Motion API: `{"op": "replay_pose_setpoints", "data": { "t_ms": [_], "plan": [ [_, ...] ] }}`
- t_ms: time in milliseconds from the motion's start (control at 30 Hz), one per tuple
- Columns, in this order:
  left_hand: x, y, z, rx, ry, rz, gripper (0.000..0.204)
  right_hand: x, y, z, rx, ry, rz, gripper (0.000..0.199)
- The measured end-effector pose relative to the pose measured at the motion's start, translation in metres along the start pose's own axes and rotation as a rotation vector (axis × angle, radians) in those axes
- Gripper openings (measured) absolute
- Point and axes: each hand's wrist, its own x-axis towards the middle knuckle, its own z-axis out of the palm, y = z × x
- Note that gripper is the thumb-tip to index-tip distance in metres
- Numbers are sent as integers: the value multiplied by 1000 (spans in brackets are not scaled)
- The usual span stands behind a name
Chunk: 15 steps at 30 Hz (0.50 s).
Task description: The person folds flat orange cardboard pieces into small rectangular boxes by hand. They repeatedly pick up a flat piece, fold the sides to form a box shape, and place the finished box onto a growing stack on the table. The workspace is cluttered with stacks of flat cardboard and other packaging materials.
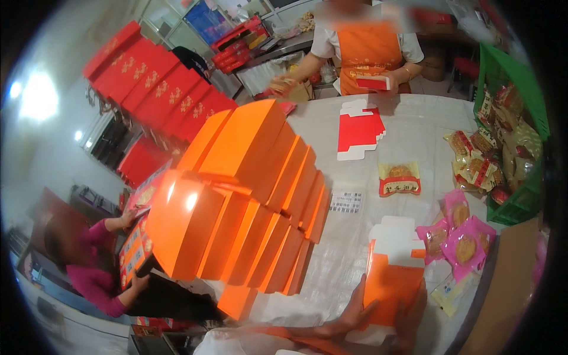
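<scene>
Low in the view, a small orange carton (391, 290) with white flaps raised at its far end is between my hands. My left hand (353, 310) grips its left side, thumb against the orange face. My right hand (412, 310) closes round the right side, its fingers partly in shadow. Just right of the carton lie several pink-wrapped round pastries (467, 247) and a pale yellow packet (451, 291). Farther off, a single wrapped pastry (400, 180) rests on the table.
Stacked orange boxes (248, 225) rise left of my hands, with red boxes (160, 89) behind. A green crate (520, 201) of wrapped pastries stands right. A flat red carton (358, 131) lies far, before a person in an orange apron (368, 53). Another person (97, 260) handles boxes left.
</scene>
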Motion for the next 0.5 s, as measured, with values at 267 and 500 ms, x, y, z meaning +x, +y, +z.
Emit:
{"op": "replay_pose_setpoints", "data": {
  "t_ms": [267, 500],
  "plan": [
    [1, -7, 5, 270, 136, 182, 73, 1, -44, -6, -696, -69, -272, 54],
    [-7, 24, -4, 255, 133, 360, 59, -5, -47, -3, -595, -43, -371, 53]
  ]
}}
